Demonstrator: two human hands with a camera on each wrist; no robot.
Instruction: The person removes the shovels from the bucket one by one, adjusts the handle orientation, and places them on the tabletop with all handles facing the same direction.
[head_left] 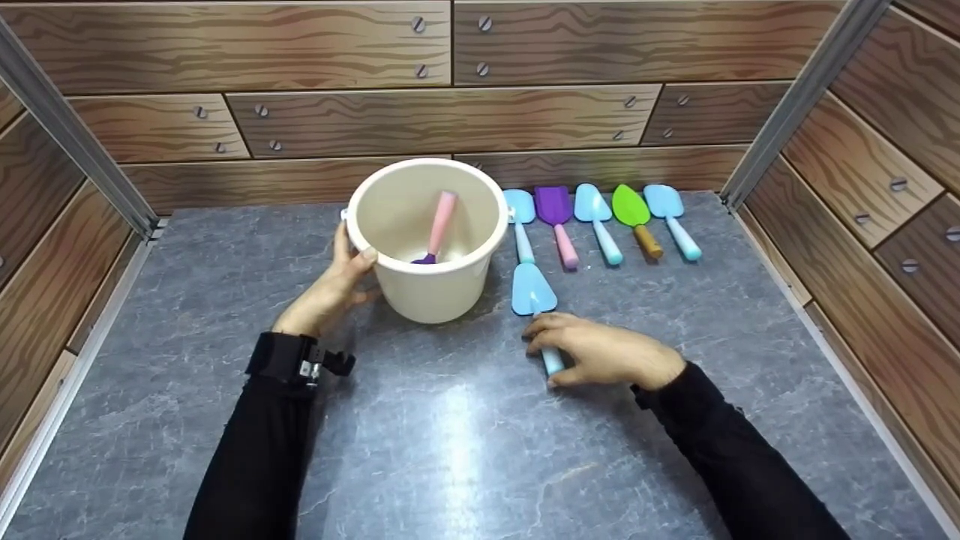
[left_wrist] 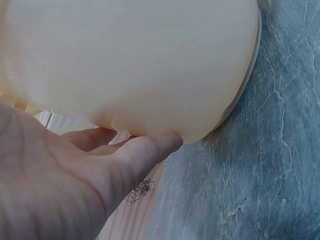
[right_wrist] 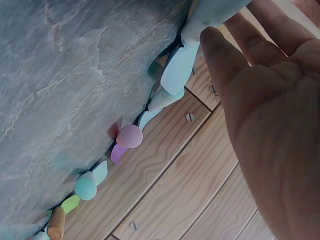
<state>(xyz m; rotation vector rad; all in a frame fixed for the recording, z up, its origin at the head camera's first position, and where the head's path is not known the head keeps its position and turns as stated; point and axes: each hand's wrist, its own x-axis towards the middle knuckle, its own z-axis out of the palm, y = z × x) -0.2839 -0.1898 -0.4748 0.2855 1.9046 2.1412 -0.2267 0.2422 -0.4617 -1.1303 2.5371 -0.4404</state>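
A cream bucket (head_left: 433, 294) stands upright on the grey marbled surface. At its left side my left hand (head_left: 330, 281) holds it, thumb at the rim and fingers against the outer wall (left_wrist: 150, 65). Inside leans a toy shovel with a pink handle (head_left: 443, 217); its purple blade is mostly hidden. Right of the bucket, my right hand (head_left: 600, 351) grips the handle of a light blue toy shovel (head_left: 534, 289), blade pointing away from me. In the right wrist view the fingers (right_wrist: 222, 52) reach round this handle (right_wrist: 212, 17), close over the surface.
Behind the right hand lies a row of toy shovels: a blue one (head_left: 523, 240) partly behind the bucket, a purple one (head_left: 553, 206), another blue one (head_left: 592, 202), a green one with brown handle (head_left: 630, 206), and a blue one (head_left: 664, 201). Wood-patterned walls (head_left: 337, 45) enclose the surface.
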